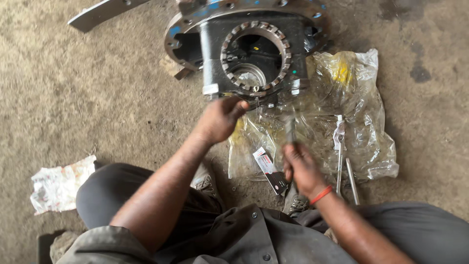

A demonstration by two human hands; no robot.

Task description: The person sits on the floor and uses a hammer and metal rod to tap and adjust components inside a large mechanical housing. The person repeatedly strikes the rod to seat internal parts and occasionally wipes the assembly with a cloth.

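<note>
- Head view: the left hand (220,119) reaches to the lower edge of the heavy black cast-metal housing with a toothed ring (254,54); its fingers (238,106) are curled together at the casting's rim, and whatever they pinch is hidden beneath them.
- The right hand (299,168), with an orange band at the wrist, is clamped on a slim dark metal tool (290,129) that points up toward the housing; the tool is motion-blurred, so its tip and kind cannot be made out.
- The housing sits on the concrete floor (73,88) at the top centre, its upper flange cut off by the frame edge.
- A crumpled clear plastic sheet (361,112) lies right of the housing and under the right hand, with 2 thin metal rods (346,168) at its lower edge.
- A small black-and-white flat packet (269,170) lies between the forearms.
- A crumpled white wrapper (61,183) lies well apart at the left.
- A curved grey metal strip (105,12) is cut off at the top left.
</note>
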